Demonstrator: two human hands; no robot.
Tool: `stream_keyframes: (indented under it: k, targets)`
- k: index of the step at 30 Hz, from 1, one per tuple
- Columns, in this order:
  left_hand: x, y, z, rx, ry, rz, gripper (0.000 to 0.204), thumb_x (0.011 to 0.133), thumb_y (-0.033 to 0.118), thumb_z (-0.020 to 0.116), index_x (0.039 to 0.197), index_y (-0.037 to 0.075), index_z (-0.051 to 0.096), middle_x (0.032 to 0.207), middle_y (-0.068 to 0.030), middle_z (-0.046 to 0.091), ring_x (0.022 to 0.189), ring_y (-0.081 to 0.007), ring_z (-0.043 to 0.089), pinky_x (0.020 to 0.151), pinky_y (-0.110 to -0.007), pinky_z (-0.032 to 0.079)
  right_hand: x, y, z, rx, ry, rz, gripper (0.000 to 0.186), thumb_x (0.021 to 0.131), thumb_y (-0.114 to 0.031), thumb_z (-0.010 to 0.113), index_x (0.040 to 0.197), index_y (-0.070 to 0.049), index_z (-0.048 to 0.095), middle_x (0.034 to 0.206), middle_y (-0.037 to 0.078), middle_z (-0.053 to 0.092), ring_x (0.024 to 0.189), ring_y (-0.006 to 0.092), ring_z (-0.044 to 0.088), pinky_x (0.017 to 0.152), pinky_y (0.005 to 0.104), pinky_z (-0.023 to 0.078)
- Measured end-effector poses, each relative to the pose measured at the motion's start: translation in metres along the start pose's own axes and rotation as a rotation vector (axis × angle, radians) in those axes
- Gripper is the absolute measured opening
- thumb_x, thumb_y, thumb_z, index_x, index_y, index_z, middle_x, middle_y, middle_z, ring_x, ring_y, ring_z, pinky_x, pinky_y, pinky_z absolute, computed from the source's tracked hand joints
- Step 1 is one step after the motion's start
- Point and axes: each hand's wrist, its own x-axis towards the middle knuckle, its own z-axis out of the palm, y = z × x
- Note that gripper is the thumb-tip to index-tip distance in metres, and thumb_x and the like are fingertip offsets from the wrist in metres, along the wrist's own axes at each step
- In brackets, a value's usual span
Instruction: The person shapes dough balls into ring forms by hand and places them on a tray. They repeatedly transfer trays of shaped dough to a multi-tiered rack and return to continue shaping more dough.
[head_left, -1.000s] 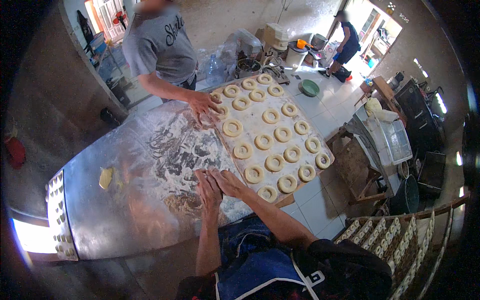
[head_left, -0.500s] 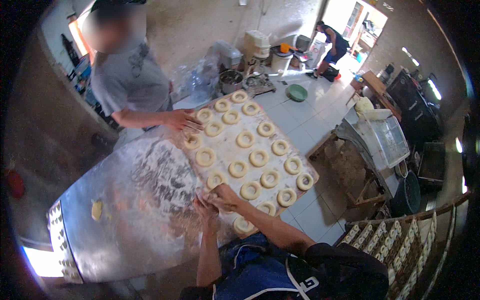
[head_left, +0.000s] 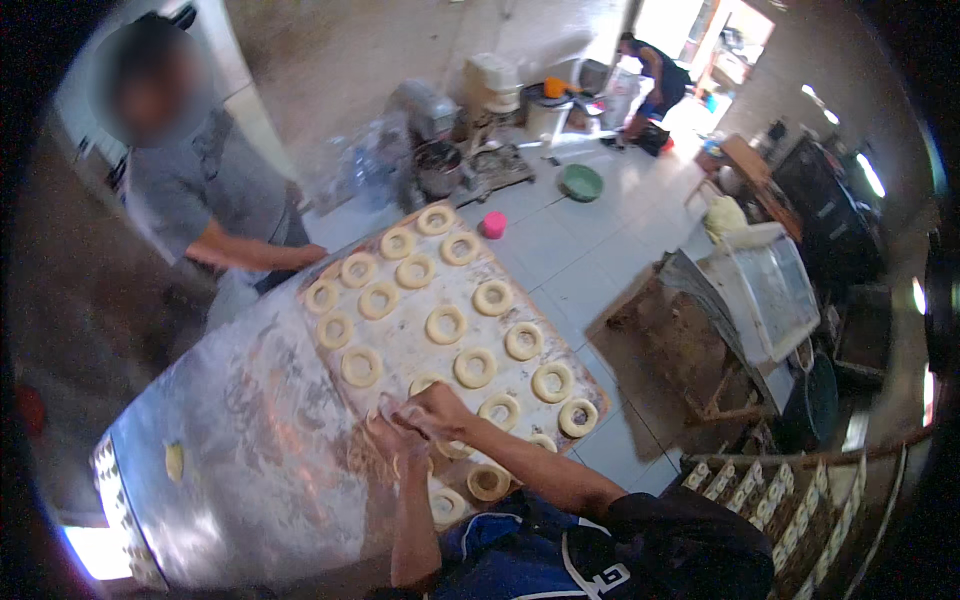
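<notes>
Over the near part of a floured board [head_left: 400, 325], my two hands meet. My right hand [head_left: 440, 412] is closed, fingers curled, its knuckles up. Beside and partly under it, my left hand [head_left: 392, 442] is whitened with flour, its fingers bent in against the right. A little pale stuff shows between them, possibly dough, but the hands hide most of it. Pale dough rings [head_left: 475, 367] lie in rough rows on the board. One ring [head_left: 487, 482] lies just below my right forearm, and another [head_left: 430, 387] is partly hidden behind my right hand.
A metal table [head_left: 240, 470] dusted with flour carries the board and a small dough lump [head_left: 175, 462]. Across it stands a co-worker [head_left: 215, 190] in a grey shirt. Racked dough rings [head_left: 770, 490] sit at right. A green basin [head_left: 581, 182] and pink container [head_left: 494, 225] rest on the floor.
The board has shifted left and toward me, bringing the pink container into view. The co-worker has moved left, the hand now off the dough rings. My hands stay together, slightly further left.
</notes>
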Motion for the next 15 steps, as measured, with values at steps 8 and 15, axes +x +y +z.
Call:
stream_keyframes:
  k: [8,15]
  targets:
    - [0.017,-0.076,-0.002,-0.412,0.113,0.049,0.028,0.1,0.029,0.045,0.109,0.004,0.056,0.085,-0.0052,0.055,0.08,-0.02,0.056,0.079,-0.035,0.049,0.015,-0.005,-0.022,-0.087,-0.072,0.081,0.054,0.092,-0.049,0.042,0.067,-0.006,0.063,0.059,0.013,0.056,0.049,0.0278,0.055,0.049,0.0379,0.042]
    - [0.023,-0.062,0.014,0.111,0.17,0.228,0.029,0.1,0.035,0.044,0.086,0.01,0.052,0.072,-0.0026,0.049,0.067,-0.0177,0.053,0.071,-0.036,0.049,0.012,0.014,-0.032,-0.02,-0.056,0.09,0.048,0.09,-0.045,0.051,0.068,-0.004,0.061,0.057,0.014,0.047,0.048,0.0307,0.049,0.049,0.04,0.042]
